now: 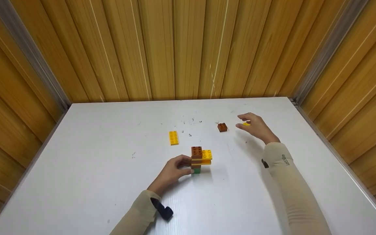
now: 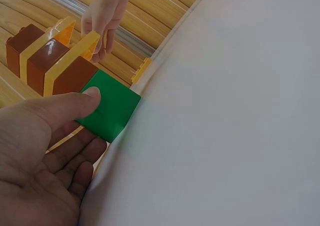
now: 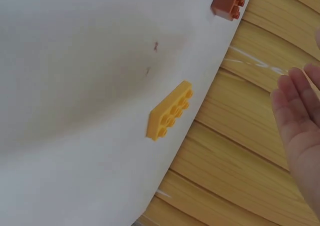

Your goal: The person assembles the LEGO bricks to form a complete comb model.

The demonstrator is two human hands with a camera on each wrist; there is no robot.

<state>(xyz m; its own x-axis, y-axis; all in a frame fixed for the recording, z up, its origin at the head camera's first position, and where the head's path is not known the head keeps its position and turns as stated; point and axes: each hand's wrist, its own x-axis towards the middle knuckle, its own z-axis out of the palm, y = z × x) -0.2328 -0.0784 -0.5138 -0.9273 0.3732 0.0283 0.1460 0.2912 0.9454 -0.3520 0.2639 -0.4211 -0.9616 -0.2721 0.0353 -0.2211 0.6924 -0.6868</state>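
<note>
My left hand (image 1: 171, 173) grips the base of an upright toy brick tower (image 1: 196, 152). In the left wrist view its thumb lies on the green bottom brick (image 2: 112, 106), fingers behind. Above the green, brown bricks alternate with thin yellow plates that jut out to the right. Farther right, my right hand (image 1: 256, 127) hovers with thumb and fingers apart. A small yellow piece (image 1: 246, 124) with a bit of brown shows between them, partly hidden by the hand. Left of this hand sits a loose brown brick (image 1: 222, 127).
A yellow studded plate (image 1: 173, 138) lies behind the tower, slightly left. The white table (image 1: 93, 169) has small dark marks and is enclosed by wood-patterned walls (image 1: 188, 49) at the back and sides.
</note>
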